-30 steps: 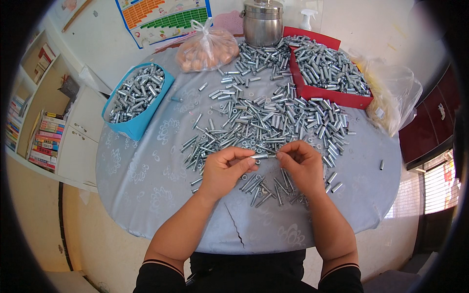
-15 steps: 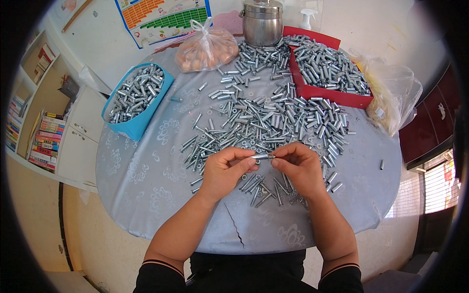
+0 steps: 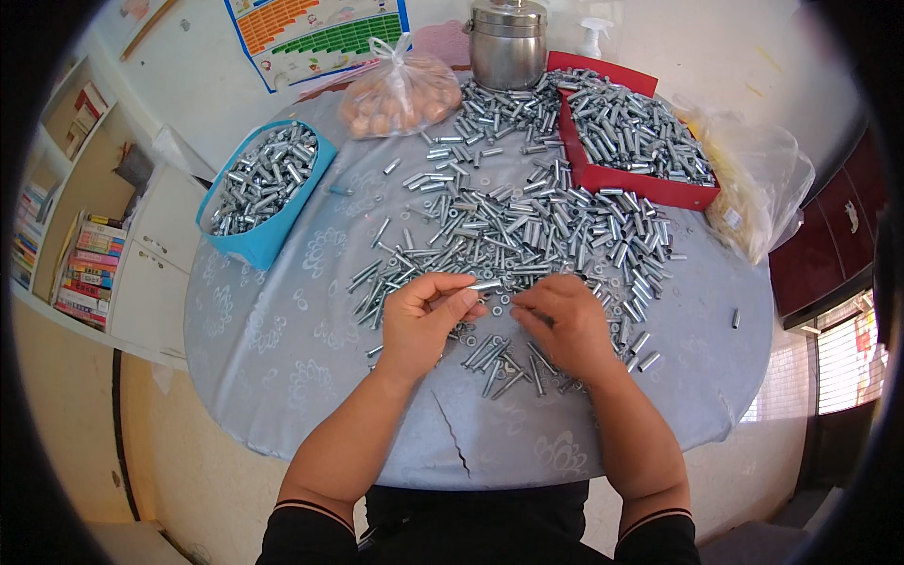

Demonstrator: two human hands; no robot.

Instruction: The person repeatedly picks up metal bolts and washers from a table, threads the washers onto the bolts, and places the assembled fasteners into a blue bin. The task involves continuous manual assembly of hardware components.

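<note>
With the clock laid over the table [image 3: 702, 377], twelve at its far edge and six at the person's body, a metal sleeve [image 3: 487, 284] sits near the hub, just above the tabletop parts, lying almost along the nine-to-three line with its free end toward three. The left hand [image 3: 422, 318], on the sleeve's nine o'clock side, has thumb and forefinger clamped on it. The right hand [image 3: 563, 325] is on the three o'clock side, near the sleeve but apart from it; its fingers curl toward nine, slightly blurred, and I cannot tell whether the tips meet or pinch anything. A broad spread of loose hardware [image 3: 541, 226], sleeves, bolts and nuts together, fans out beyond the hands toward twelve, and slim bolts [image 3: 490, 353] lie between the wrists toward six. A blue bin [image 3: 268, 247] full of metal pieces stands at ten. A knotted bag of round brownish items [image 3: 400, 99] rests at eleven, a lidded steel pot [image 3: 508, 52] at twelve. A red box [image 3: 650, 194], heaped with sleeves, sits between one and two, with a clear bag [image 3: 758, 193] beside it toward three. One lone sleeve [image 3: 735, 318] stands just past three.
</note>
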